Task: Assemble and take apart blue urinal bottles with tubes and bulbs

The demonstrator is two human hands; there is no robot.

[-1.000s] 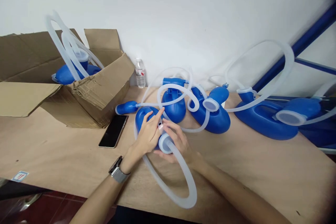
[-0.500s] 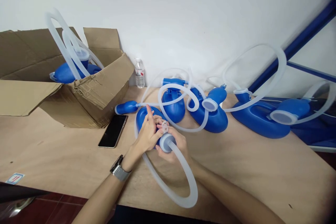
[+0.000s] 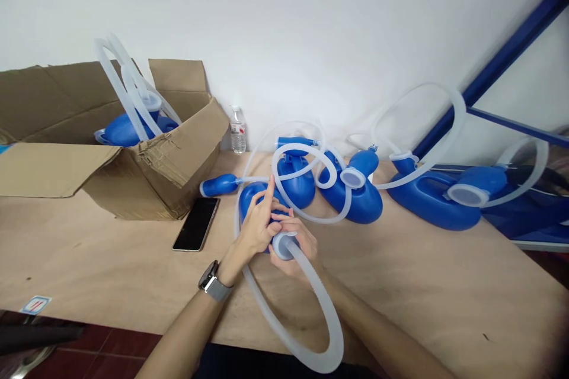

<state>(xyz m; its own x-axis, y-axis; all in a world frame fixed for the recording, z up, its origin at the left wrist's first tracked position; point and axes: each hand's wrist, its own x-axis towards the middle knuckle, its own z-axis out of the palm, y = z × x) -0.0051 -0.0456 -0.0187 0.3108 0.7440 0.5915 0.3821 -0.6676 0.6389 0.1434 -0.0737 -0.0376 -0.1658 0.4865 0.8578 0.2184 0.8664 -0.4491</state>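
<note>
My right hand (image 3: 300, 249) is wrapped around the neck of a blue plastic urinal bottle (image 3: 249, 198), just under its translucent white cap (image 3: 281, 244). From this cap a ribbed white hose (image 3: 326, 314) loops down past the table's front edge and back up along the bottle's left side. Beside the cap, my left hand (image 3: 255, 225) presses its thumb against the fingertips of the right, with its index finger pointing up. Whatever lies between the left fingers is hidden. Left of the bottle lies a smaller blue bottle (image 3: 220, 185) on the hose's end.
Several similar urinal bottles with hoses stand behind and to the right, one nearest (image 3: 296, 186). An open cardboard box (image 3: 164, 183) at left holds more. A phone (image 3: 195, 225) and a water bottle (image 3: 237, 130) are nearby. A blue metal frame (image 3: 498, 59) leans at right.
The white perforated tab by the cap, visible between my fingers before, is now out of sight. Both hands stay at the bottle's neck. The whole view has shifted slightly.
</note>
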